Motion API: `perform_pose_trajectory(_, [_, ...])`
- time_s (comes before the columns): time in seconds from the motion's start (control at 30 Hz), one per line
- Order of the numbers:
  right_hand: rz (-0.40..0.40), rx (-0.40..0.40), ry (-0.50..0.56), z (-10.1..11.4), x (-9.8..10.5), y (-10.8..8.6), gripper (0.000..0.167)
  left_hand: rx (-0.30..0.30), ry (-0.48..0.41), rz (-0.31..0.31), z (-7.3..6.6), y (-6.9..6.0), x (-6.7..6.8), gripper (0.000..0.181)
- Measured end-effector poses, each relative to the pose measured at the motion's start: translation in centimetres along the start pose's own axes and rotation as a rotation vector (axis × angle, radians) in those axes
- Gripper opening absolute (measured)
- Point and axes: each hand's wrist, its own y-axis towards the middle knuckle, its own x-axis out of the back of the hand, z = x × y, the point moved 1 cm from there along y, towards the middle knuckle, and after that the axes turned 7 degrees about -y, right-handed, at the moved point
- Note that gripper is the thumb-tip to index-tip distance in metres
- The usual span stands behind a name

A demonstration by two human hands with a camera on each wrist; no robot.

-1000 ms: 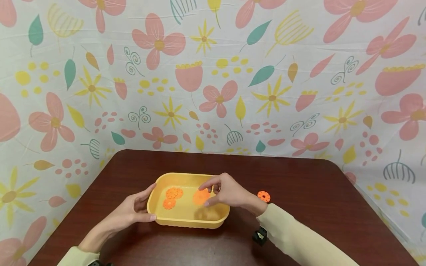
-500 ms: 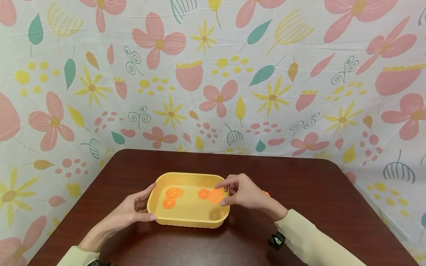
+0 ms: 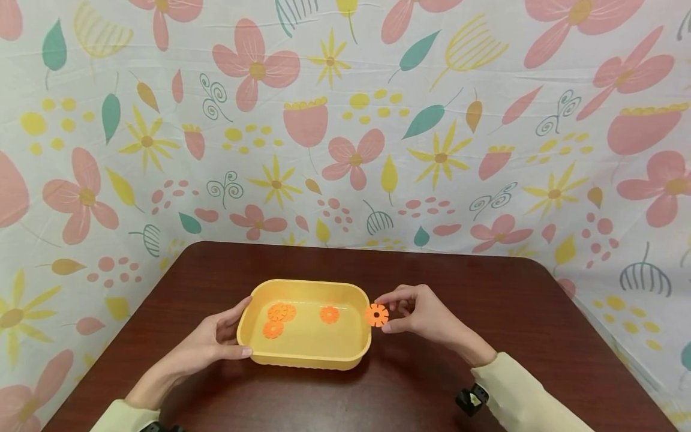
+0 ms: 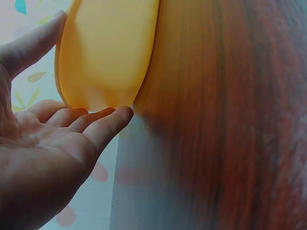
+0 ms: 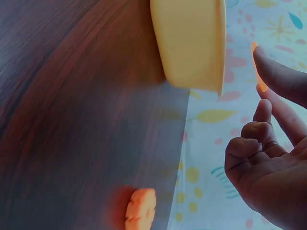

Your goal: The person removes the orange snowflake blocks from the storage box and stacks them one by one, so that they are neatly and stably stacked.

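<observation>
Left hand (image 3: 202,342) grips tray (image 3: 308,359) at nine o'clock; right hand (image 3: 432,315) pinches disc (image 3: 376,322); only right-wrist view shows piece (image 5: 140,210) on counter (image 5: 72,158).

left hand (image 3: 207,345): gripping, thumb (image 3: 233,353) and fingers (image 3: 233,312) parted | right hand (image 3: 426,312): pinching, forefinger (image 3: 396,295) against thumb

Brown table (image 3: 302,402), yellow tray (image 3: 310,362), orange disc (image 5: 141,210)

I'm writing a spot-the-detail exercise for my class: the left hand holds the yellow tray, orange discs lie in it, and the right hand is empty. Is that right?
Not quite: the right hand isn't empty; the head view shows it pinching an orange disc. The rest stands: the left hand holds the yellow tray, and other discs lie in it.
</observation>
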Motion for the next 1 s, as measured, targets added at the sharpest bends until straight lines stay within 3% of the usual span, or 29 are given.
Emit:
perform_pose_trajectory(0.53, [-0.088,-0.136,-0.036,-3.2,2.3,-3.6,0.039,0.010,0.000,-0.003,-0.3,-0.1,-0.2,0.099])
perform_pose_trajectory(1.0, [-0.123,-0.235,-0.044,-6.9,5.1,-5.3,0.043,0.007,0.002,-0.009,-0.1,0.0,-0.1,0.099])
